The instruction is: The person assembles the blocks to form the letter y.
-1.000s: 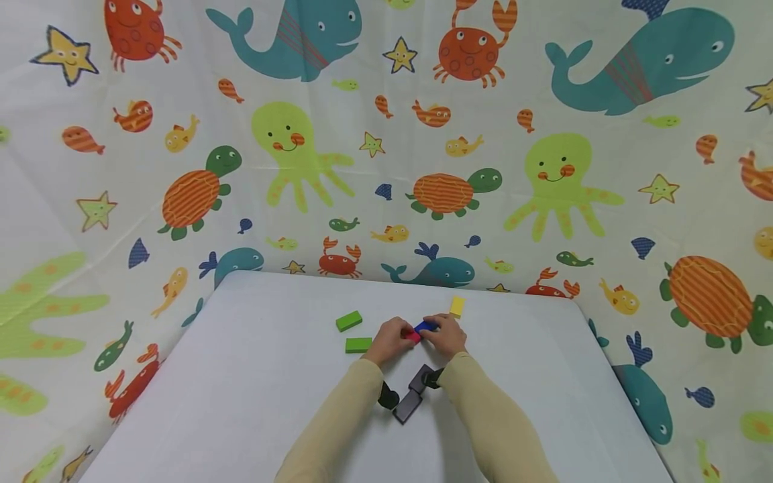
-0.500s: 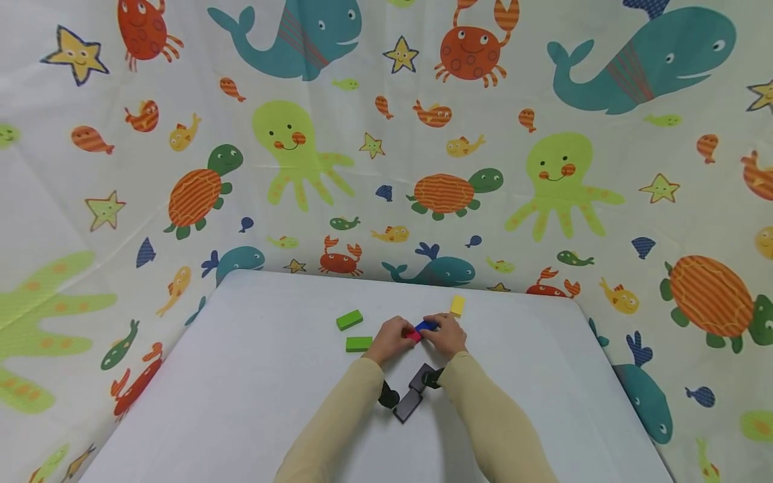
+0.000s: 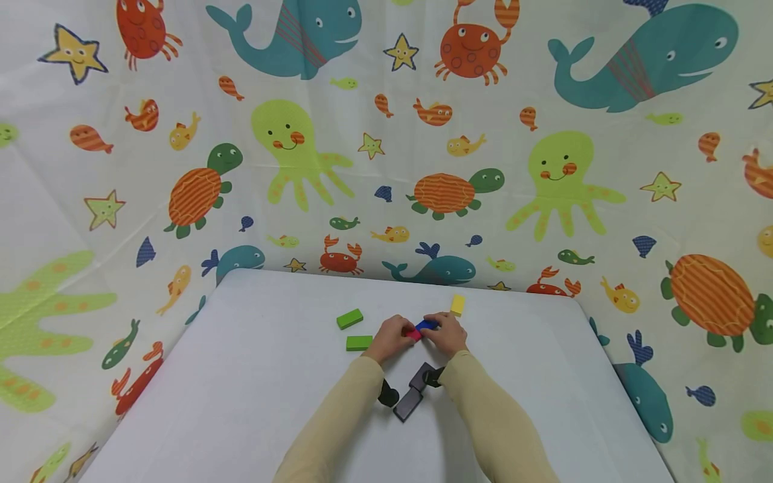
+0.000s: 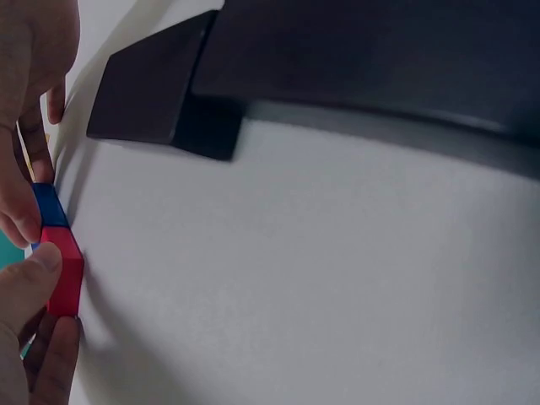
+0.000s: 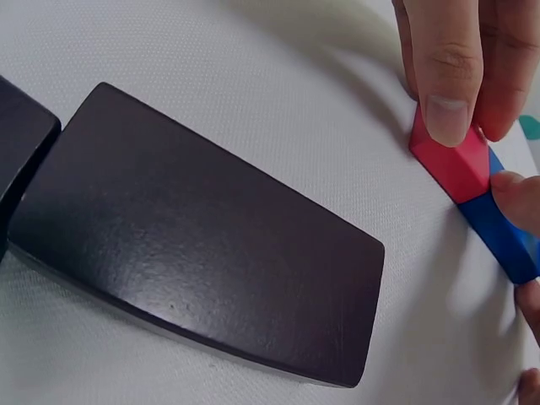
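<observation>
White padded tabletop (image 3: 241, 389), sea-creature curtain behind. Nearest: black wrist-camera housings (image 3: 410, 397). Then left hand (image 3: 391, 339) pinching small red block (image 3: 413, 334), right hand (image 3: 447, 334) pinching small blue block (image 3: 426, 325), ends butted together mid-table. Beyond, untouched: two green blocks (image 3: 349, 319), yellow block (image 3: 457, 305). Early stage, probably.

A small red rectangular block (image 3: 413, 334) and a small blue rectangular block (image 3: 426, 325) lie end to end, touching, on the white cloth-covered counter (image 3: 253, 376). The red block sits on the left, the blue on the right, slightly farther back. Both are smooth, solid-coloured and lie flat, partly hidden by fingers (image 5: 447, 76).
</observation>
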Demonstrator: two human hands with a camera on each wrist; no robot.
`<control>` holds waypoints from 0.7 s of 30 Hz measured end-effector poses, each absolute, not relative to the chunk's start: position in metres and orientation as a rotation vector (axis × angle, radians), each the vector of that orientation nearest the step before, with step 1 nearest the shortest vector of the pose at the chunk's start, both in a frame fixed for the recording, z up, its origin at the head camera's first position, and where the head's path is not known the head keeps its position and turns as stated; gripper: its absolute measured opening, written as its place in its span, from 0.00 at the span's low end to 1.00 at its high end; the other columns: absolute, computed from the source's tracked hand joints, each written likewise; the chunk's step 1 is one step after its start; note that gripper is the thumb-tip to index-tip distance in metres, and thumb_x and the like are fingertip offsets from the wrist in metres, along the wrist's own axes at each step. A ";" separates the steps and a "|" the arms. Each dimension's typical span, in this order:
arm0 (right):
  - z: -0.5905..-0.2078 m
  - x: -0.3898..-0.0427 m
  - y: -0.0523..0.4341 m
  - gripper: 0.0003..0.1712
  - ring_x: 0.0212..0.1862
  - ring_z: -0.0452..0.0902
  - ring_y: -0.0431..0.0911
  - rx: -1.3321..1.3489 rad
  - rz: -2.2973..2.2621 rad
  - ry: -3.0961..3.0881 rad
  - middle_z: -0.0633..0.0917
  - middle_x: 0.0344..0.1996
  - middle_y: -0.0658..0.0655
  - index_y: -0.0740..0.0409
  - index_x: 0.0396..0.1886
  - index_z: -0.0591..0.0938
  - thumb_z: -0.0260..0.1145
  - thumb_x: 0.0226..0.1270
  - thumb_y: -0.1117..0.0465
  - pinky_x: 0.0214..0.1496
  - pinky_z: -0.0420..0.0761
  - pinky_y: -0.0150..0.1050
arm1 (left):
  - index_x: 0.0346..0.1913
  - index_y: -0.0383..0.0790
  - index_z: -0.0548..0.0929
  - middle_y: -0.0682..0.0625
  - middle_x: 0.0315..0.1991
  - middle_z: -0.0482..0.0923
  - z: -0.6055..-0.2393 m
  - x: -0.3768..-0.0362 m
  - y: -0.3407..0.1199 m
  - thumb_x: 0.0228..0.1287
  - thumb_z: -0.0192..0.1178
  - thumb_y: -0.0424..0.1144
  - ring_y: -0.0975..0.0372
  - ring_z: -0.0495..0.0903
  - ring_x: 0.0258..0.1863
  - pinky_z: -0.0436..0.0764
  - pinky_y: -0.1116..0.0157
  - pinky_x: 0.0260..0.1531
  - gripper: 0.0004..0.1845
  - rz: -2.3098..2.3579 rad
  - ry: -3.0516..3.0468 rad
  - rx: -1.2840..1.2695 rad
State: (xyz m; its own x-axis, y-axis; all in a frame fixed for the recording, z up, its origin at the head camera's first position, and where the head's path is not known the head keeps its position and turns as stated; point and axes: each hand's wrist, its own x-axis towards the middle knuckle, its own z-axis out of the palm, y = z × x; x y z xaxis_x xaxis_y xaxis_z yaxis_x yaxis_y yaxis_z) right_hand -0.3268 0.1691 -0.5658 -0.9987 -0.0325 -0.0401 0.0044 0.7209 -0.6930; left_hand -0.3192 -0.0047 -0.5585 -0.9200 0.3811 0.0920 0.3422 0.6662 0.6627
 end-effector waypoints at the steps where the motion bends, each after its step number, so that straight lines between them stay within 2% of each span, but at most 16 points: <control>1: -0.566 -0.327 0.169 0.21 0.60 0.69 0.60 -0.025 -1.152 2.867 0.76 0.57 0.63 0.52 0.54 0.84 0.71 0.61 0.52 0.61 0.60 0.66 | 0.46 0.31 0.84 0.45 0.39 0.78 -0.559 -0.319 -0.005 0.58 0.69 0.32 0.57 0.76 0.40 0.78 0.60 0.47 0.13 1.098 2.819 0.617; 7: -0.559 -0.329 0.173 0.22 0.59 0.71 0.61 -0.009 -1.157 2.844 0.76 0.58 0.64 0.54 0.55 0.84 0.70 0.63 0.52 0.60 0.63 0.67 | 0.51 0.33 0.83 0.43 0.43 0.78 -0.558 -0.318 -0.003 0.60 0.69 0.35 0.56 0.78 0.43 0.79 0.59 0.49 0.17 1.109 2.798 0.598; 13: -0.547 -0.339 0.183 0.22 0.58 0.74 0.61 0.005 -1.320 2.803 0.77 0.59 0.65 0.60 0.57 0.82 0.66 0.65 0.55 0.59 0.73 0.58 | 0.51 0.33 0.82 0.42 0.45 0.78 -0.553 -0.314 -0.001 0.61 0.68 0.35 0.54 0.78 0.45 0.78 0.57 0.50 0.17 1.151 2.757 0.559; 21: -0.532 -0.343 0.197 0.24 0.63 0.69 0.61 0.128 -1.410 2.745 0.72 0.64 0.66 0.61 0.61 0.79 0.65 0.68 0.55 0.64 0.69 0.57 | 0.51 0.32 0.83 0.43 0.45 0.79 -0.554 -0.316 -0.002 0.60 0.68 0.33 0.55 0.79 0.45 0.78 0.58 0.51 0.17 1.123 2.776 0.559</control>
State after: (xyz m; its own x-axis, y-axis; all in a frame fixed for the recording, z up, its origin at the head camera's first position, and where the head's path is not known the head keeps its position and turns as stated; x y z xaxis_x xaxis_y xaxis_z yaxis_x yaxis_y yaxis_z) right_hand -0.3426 0.1971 -0.5321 -0.9952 0.0498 -0.0848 0.0979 0.5803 -0.8085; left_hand -0.3158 -0.0018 -0.5541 -0.9283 0.3687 0.0481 0.2986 0.6619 0.6876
